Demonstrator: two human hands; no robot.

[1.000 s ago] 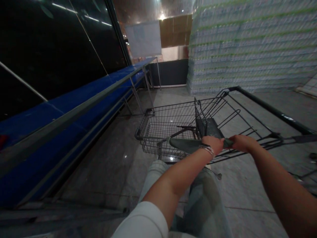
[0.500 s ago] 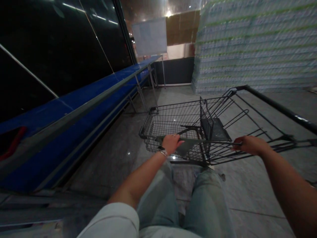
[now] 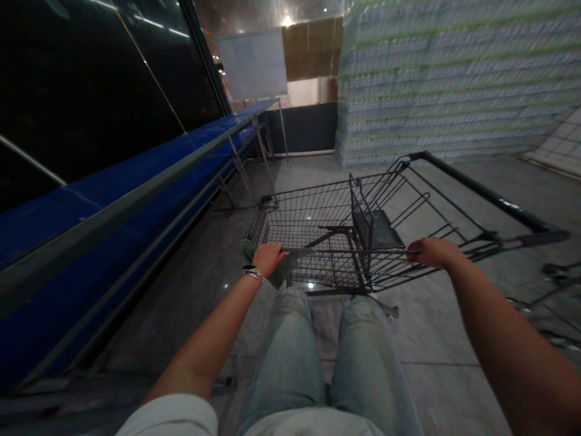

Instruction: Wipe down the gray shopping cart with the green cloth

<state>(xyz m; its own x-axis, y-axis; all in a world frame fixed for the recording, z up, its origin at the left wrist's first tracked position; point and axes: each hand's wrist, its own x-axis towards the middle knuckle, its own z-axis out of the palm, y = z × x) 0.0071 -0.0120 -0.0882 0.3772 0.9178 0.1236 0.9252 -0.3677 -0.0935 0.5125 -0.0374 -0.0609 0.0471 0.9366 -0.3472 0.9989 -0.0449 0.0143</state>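
Black wire shopping cart (image 3: 381,230): stands side-on, just ahead of the person's knees (image 3: 293,297), its mesh showing the grey floor (image 3: 440,339) beneath, its handlebar (image 3: 508,204) off to the right.
Dark green cloth (image 3: 295,261): limp and creased, lying over the near top rail (image 3: 354,250) towards the cart's front end, one flap drooping.
Left hand (image 3: 269,257): arm stretched forward, bracelet (image 3: 254,274) at the wrist, fingers closed over the cloth.
Right hand (image 3: 431,251): arm angled inward, fingers curled round the same rail, near the child seat (image 3: 384,227).
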